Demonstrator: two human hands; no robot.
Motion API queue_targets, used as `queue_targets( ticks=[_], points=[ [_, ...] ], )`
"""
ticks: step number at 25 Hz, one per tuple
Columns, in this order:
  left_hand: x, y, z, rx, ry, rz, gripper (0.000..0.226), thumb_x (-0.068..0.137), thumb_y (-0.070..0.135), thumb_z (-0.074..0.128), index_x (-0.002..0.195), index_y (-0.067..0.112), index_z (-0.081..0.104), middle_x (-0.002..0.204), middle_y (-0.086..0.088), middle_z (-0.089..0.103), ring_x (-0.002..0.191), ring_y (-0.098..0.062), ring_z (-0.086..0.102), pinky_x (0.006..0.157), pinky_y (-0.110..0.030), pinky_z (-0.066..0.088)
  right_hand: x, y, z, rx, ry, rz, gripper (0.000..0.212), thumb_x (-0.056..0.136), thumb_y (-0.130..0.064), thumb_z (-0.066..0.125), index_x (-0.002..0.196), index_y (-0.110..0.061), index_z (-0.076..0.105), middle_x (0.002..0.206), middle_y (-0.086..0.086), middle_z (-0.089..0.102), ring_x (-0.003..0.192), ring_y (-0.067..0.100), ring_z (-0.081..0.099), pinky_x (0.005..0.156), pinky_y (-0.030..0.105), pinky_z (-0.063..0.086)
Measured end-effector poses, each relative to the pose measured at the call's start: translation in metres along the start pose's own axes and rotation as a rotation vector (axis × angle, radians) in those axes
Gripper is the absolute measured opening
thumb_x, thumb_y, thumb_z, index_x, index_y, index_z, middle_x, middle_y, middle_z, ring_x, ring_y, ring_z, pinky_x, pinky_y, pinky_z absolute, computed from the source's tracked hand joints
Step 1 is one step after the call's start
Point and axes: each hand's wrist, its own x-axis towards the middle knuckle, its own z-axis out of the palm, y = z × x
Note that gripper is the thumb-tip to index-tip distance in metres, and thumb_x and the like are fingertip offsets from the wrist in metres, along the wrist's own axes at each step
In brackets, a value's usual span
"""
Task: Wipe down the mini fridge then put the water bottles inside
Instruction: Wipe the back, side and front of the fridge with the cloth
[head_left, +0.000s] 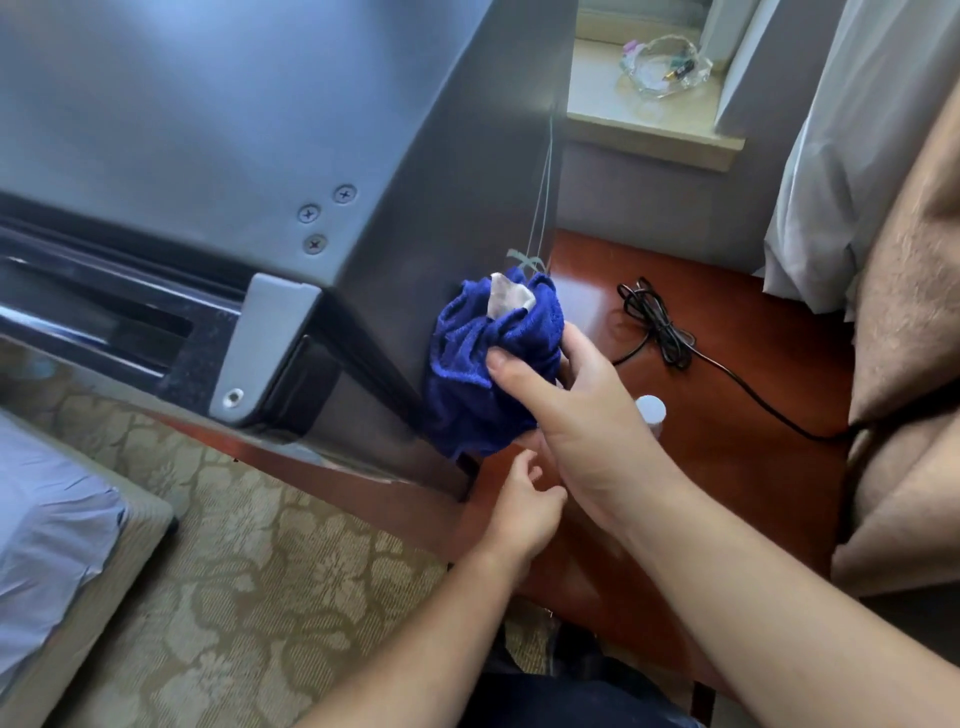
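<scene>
— Right hand (582, 410), seen from the head camera: what has it got?
— Fingers and thumb are bunched round the blue cloth (483, 374), pressing it to the fridge (457, 171) side wall near the lower front corner. That wall lies to the hand's left and runs up and away, so I'd judge the wipe goes upward.
— And the left hand (519, 504)?
— Lower, loosely curled, holding nothing. One bottle (650, 409) (only its white cap shows) stands on the table (737, 364) just behind the right hand.
</scene>
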Motion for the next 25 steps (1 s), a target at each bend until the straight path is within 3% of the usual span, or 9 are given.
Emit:
queue_targets(
  ticks=[2,5,7,9,11,14,17,20,25],
  points=[
    [-0.05,0.038,-0.017,-0.248,0.023,-0.064,0.045,0.092,0.015,0.059,0.137,0.023,0.06,0.133,-0.005,0.071,0.107,-0.015,0.073,0.098,-0.041,0.058,0.0,0.009,0.002,-0.083,0.031,-0.039,0.037,0.087,-0.024,0.075,0.122,-0.02,0.065,0.114,0.003,0.077,0.109,0.016,0.073,0.099,0.042,0.058],
    [-0.099,0.059,-0.04,-0.578,-0.012,-0.06,0.041,0.093,-0.006,0.048,0.122,0.014,0.068,0.113,-0.005,0.078,0.091,-0.016,0.075,0.094,-0.042,0.056,0.008,0.032,0.005,-0.159,0.067,-0.049,0.039,0.09,-0.021,0.073,0.127,-0.023,0.06,0.117,-0.004,0.075,0.113,0.01,0.07,0.105,0.042,0.054],
    [-0.117,0.069,-0.048,-0.81,-0.03,-0.076,0.029,0.086,-0.007,0.055,0.104,0.012,0.067,0.108,-0.009,0.076,0.094,-0.02,0.071,0.093,-0.042,0.053,0.014,0.05,0.003,-0.21,0.095,-0.03,0.042,0.09,-0.024,0.072,0.129,-0.025,0.057,0.119,-0.006,0.074,0.114,0.008,0.068,0.106,0.042,0.052],
    [-0.125,0.076,-0.052,-0.956,-0.031,-0.096,0.022,0.081,0.005,0.071,0.099,0.015,0.065,0.112,-0.011,0.073,0.104,-0.024,0.068,0.099,-0.044,0.052,0.022,0.069,0.003,-0.27,0.131,-0.005,0.048,0.084,-0.035,0.07,0.129,-0.026,0.056,0.12,-0.006,0.072,0.115,0.01,0.067,0.107,0.046,0.051],
    [-0.116,0.076,-0.05,-0.989,0.005,-0.143,0.03,0.082,0.025,0.075,0.109,0.017,0.068,0.119,-0.012,0.072,0.108,-0.022,0.068,0.098,-0.043,0.053,0.031,0.086,0.001,-0.308,0.147,0.035,0.054,0.079,-0.041,0.066,0.131,-0.028,0.055,0.122,-0.006,0.071,0.117,0.012,0.066,0.108,0.045,0.049],
    [-0.097,0.074,-0.04,-0.994,0.051,-0.205,0.047,0.083,0.043,0.072,0.124,0.021,0.071,0.124,-0.011,0.075,0.107,-0.02,0.069,0.09,-0.036,0.057,0.043,0.104,0.0,-0.378,0.159,0.123,0.047,0.086,-0.027,0.061,0.133,-0.025,0.054,0.124,-0.004,0.07,0.12,0.015,0.064,0.108,0.038,0.047],
    [-0.074,0.07,-0.034,-1.001,0.107,-0.274,0.049,0.095,0.049,0.065,0.133,0.019,0.07,0.129,-0.011,0.075,0.112,-0.024,0.071,0.087,-0.035,0.058,0.056,0.12,0.0,-0.461,0.169,0.204,0.046,0.092,-0.009,0.053,0.136,-0.021,0.05,0.129,0.002,0.065,0.122,0.022,0.058,0.099,0.032,0.041],
    [-0.049,0.061,-0.03,-1.021,0.172,-0.366,0.047,0.099,0.046,0.062,0.136,0.018,0.068,0.131,-0.011,0.074,0.125,-0.029,0.067,0.089,-0.036,0.057,0.067,0.136,-0.004,-0.508,0.152,0.311,0.049,0.09,-0.005,0.05,0.136,-0.022,0.05,0.128,0.003,0.064,0.119,0.024,0.057,0.093,0.028,0.037],
    [-0.024,0.046,-0.024,-0.996,0.29,-0.481,0.041,0.103,0.037,0.058,0.138,0.017,0.065,0.13,-0.01,0.074,0.092,-0.02,0.073,0.064,-0.029,0.06,0.083,0.159,-0.013,-0.648,0.127,0.443,0.038,0.085,-0.001,0.052,0.121,-0.013,0.059,0.117,0.011,0.068,0.113,0.033,0.061,0.094,0.032,0.046]
  ],
)
